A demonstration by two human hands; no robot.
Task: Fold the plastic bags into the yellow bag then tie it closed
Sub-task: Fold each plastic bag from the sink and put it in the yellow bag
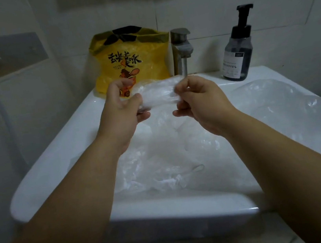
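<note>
A yellow bag (132, 59) with black print stands upright at the back of the sink, left of the tap, its top open. In front of it I hold a clear plastic bag (157, 96) bunched into a short band above the basin. My left hand (121, 106) pinches its left end and my right hand (197, 97) pinches its right end. More clear plastic bags (166, 157) lie crumpled in the basin below, and another heap of clear plastic bags (280, 100) sits on the right side of the sink.
The white sink (44, 168) fills the middle of the view. A metal tap (182, 50) rises behind my hands. A dark pump bottle (237, 48) stands at the back right corner. Tiled walls close in behind and to the left.
</note>
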